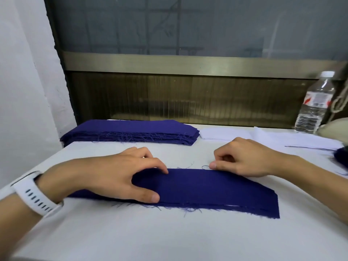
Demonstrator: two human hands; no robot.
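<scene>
A dark blue cloth strip (207,189) with frayed edges lies flat across the white table (169,234) in front of me. My left hand (113,174), with a white watch on its wrist, rests on the strip's left end. Its thumb lies along the near part and its index fingertip presses on the far edge. My right hand (243,157) sits at the strip's far edge, right of centre. Its fingers are curled, and its thumb tip and index finger pinch that edge beside a loose thread.
A stack of the same blue strips (131,131) lies at the back left. White cloth pieces (226,133) lie at the back right beside a clear water bottle (314,104). More dark cloth (341,160) shows at the right edge. A wall and window frame close the back.
</scene>
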